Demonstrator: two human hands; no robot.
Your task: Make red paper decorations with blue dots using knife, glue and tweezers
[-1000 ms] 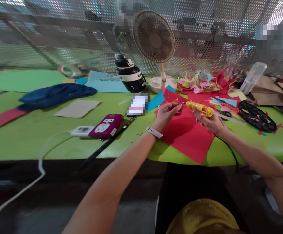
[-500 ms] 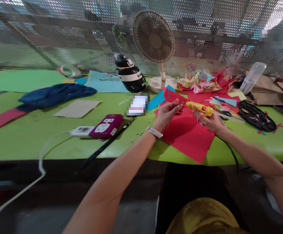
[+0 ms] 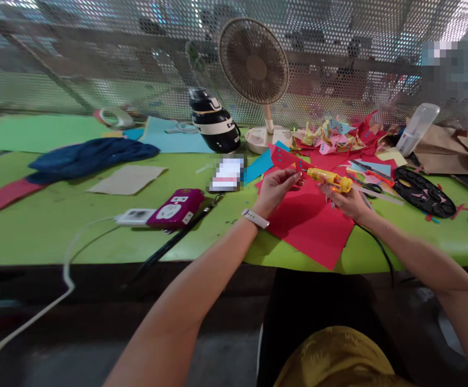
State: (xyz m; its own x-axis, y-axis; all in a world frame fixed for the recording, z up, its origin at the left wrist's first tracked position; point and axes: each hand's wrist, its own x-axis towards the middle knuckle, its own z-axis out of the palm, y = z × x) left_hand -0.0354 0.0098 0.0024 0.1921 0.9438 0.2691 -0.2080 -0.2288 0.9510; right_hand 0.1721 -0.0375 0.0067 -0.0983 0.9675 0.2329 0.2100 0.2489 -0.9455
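My right hand (image 3: pixel 345 201) is closed around a yellow hot glue gun (image 3: pixel 331 179), its nozzle pointing left. A pale glue stick (image 3: pixel 379 194) sticks out behind it, and a black cord (image 3: pixel 379 248) hangs down past my wrist. Just beyond the nozzle, my left hand (image 3: pixel 276 188) pinches a folded red paper piece (image 3: pixel 284 156) with blue dots; where the fingertips meet it is hard to see. The nozzle tip is close to these fingertips. Below both hands lies a large red paper sheet (image 3: pixel 310 223) on the green table (image 3: pixel 213 247).
Behind my hands stand a fan (image 3: pixel 268 131) and a black bottle (image 3: pixel 218 129). Folded paper pieces (image 3: pixel 334 134) are heaped at the back. Scissors (image 3: pixel 373 171) and a black palette (image 3: pixel 423 193) lie right. A phone (image 3: pixel 228 174), purple power strip (image 3: pixel 177 209) and blue cloth (image 3: pixel 92 158) are left.
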